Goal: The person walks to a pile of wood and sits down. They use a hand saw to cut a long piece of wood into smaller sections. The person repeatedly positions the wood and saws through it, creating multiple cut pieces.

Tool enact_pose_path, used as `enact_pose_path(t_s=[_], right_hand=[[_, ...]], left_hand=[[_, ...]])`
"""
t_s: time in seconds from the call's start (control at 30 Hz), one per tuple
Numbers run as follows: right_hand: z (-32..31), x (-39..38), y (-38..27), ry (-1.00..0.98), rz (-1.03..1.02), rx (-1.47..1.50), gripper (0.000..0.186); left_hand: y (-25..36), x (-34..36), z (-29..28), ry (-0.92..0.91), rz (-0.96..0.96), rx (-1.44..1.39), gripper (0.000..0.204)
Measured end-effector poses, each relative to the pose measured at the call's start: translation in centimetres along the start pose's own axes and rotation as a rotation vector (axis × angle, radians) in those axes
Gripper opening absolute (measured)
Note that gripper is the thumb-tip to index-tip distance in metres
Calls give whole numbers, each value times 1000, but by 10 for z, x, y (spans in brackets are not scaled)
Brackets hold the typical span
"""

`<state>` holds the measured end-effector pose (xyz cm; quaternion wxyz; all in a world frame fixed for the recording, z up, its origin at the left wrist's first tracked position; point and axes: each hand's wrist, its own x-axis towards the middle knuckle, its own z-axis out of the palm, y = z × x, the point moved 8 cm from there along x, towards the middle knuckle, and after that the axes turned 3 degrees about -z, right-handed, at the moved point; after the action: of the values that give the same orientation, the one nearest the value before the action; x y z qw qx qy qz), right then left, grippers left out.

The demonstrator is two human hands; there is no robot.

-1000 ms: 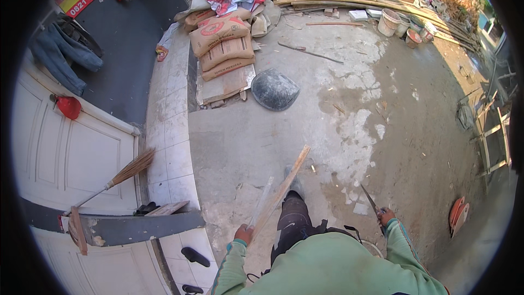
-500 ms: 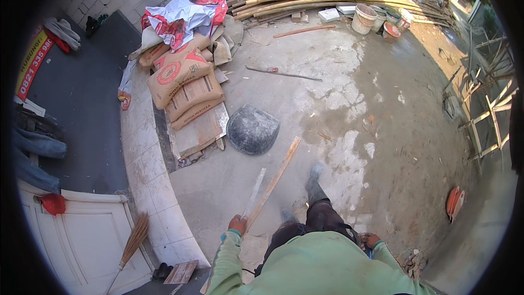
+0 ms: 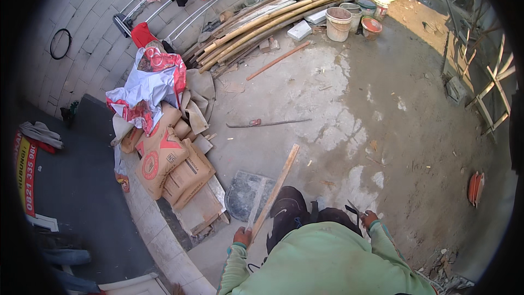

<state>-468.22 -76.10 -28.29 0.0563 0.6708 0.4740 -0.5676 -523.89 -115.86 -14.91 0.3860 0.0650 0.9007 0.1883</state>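
My left hand (image 3: 243, 236) is closed around one end of a long wooden batten (image 3: 279, 186) and a shorter pale, flat strip (image 3: 256, 203), both pointing forward. Behind the pale strip, on the ground, lies a black rounded basin (image 3: 236, 192). Beside my right thigh, my right hand (image 3: 369, 219) is closed on a dark tool with a pointed grey blade (image 3: 353, 206); its exact kind is unclear. My legs are bent and partly hidden by my green shirt.
Stacked cement bags (image 3: 177, 172) stand at left, topped by a white-and-red sack (image 3: 144, 90). A thin bar (image 3: 284, 122) lies ahead. Long poles (image 3: 262, 22) and buckets (image 3: 338, 24) line the back. At right are a wooden frame (image 3: 494, 95) and an orange reel (image 3: 476, 188).
My view has shifted, and the basin and bags appear nearer. My right hand has moved out from my hip, bringing the bladed tool into view. My left hand still holds both strips.
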Motion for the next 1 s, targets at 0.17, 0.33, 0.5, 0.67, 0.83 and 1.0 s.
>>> enact_pose_path(t_s=[0.17, 0.33, 0.5, 0.67, 0.83, 1.0], right_hand=[[-47, 107, -175, -4, -123, 314, 63], [-55, 171, -276, -71, 67, 221, 45], [-16, 196, -344, -2, 215, 225, 37], [-14, 251, -364, 48, -292, -671, 46], [46, 309, -492, 34, -66, -300, 51], [68, 382, -654, -6, 28, 93, 62]], left_hand=[[118, 128, -31, -3, 36, 29, 60], [231, 283, -35, -3, 128, 242, 67], [352, 421, -72, -112, 74, 148, 62], [531, 482, -123, -182, 130, 119, 57], [641, 586, -171, -172, 112, 159, 59], [738, 674, -204, -64, 255, 464, 66]])
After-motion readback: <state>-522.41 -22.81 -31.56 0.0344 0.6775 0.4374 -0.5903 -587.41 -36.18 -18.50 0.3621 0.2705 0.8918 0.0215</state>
